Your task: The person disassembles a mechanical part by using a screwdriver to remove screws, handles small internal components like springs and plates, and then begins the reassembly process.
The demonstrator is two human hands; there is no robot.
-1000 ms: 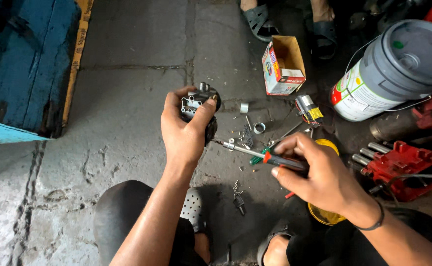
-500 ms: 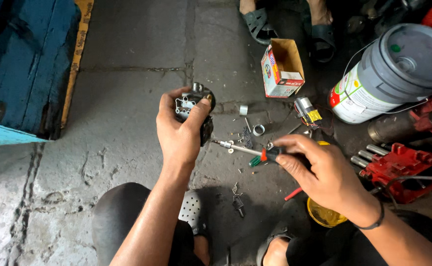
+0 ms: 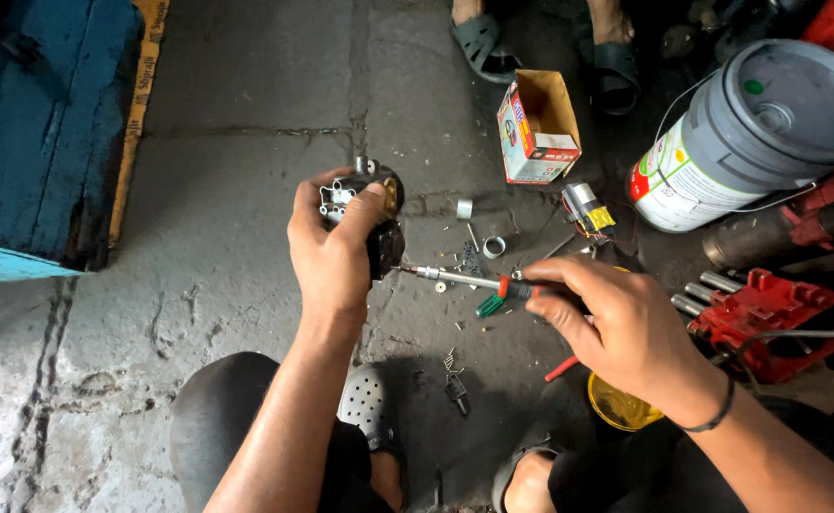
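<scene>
Blue pallet (image 3: 37,123): I see it at the far left, lying on the concrete floor (image 3: 227,123).
Left hand (image 3: 336,252): I have it closed around a small black motor part (image 3: 371,214), held up over the floor at the scene's middle, fingers wrapped over its top.
Motor part: dark round body with pale metal fittings on top; its right side meets the screwdriver tip.
Screwdriver (image 3: 479,282): I see it lying nearly level, metal shaft pointing left to the part, green and orange handle at the right.
Right hand (image 3: 616,323): I have it closed on the screwdriver handle, fingers curled, a dark band at the wrist.
Small parts (image 3: 488,242): metal rings and screws lie scattered on the floor just beyond the screwdriver.
Cardboard box (image 3: 539,128): open, farther off.
Grey bucket (image 3: 768,133): far right, lying tilted.
Red tool (image 3: 768,309): right, near the wrist.
</scene>
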